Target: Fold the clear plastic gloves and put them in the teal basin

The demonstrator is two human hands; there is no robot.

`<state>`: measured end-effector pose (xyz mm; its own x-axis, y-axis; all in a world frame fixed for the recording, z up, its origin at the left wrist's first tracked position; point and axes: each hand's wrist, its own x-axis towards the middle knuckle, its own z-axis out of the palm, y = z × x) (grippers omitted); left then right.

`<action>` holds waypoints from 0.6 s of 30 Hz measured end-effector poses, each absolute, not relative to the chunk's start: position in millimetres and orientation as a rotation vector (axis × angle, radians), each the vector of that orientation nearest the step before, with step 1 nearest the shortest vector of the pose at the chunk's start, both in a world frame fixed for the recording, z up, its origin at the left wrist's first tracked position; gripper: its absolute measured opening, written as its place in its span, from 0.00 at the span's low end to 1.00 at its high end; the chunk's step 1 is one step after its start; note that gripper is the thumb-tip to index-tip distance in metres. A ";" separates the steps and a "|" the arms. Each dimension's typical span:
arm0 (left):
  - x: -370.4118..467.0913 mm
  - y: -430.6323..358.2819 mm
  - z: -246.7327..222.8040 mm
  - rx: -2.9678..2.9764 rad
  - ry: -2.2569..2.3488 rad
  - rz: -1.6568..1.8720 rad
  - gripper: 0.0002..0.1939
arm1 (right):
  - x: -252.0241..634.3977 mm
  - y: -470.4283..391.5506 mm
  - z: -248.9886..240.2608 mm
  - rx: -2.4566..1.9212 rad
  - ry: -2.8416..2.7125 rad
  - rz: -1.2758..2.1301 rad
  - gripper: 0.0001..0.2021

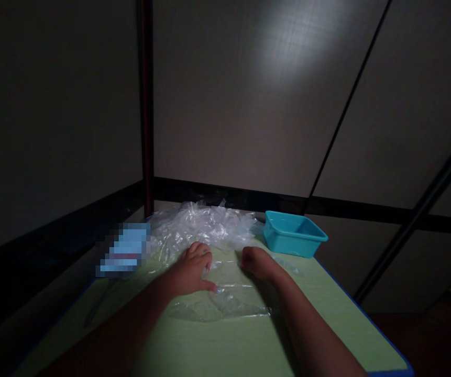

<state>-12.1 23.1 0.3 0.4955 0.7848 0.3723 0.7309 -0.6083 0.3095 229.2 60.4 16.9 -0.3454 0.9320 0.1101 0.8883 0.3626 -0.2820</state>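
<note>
A clear plastic bag lies flat on the green table in front of me. My left hand rests on its left part, palm down, with thumb and fingers apart. Across from it, my right hand is curled closed at the bag's right side; its fingertips are hidden, so what it holds, if anything, does not show. Just beyond both hands a crumpled heap of clear plastic bags spreads over the table's far end.
A turquoise plastic basin stands at the table's far right edge. At the left edge is a pixelated light-blue item. The green table has a blue rim, and panelled walls rise close behind and to the left.
</note>
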 end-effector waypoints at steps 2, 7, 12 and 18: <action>-12.3 23.1 0.1 2.616 1.332 0.746 0.24 | 228.4 60.7 17.9 -1.639 -2.353 0.230 0.03; -9.5 19.9 9.8 2.609 1.333 0.846 0.20 | 220.9 42.6 48.6 -1.622 -2.270 0.077 0.06; -4.5 15.4 23.1 2.583 1.329 1.092 0.10 | 214.8 -35.5 92.7 -1.231 -2.072 0.011 0.07; -7.5 21.7 17.6 2.600 1.325 1.066 0.09 | 242.7 -88.0 57.7 -1.112 -2.208 -0.047 0.10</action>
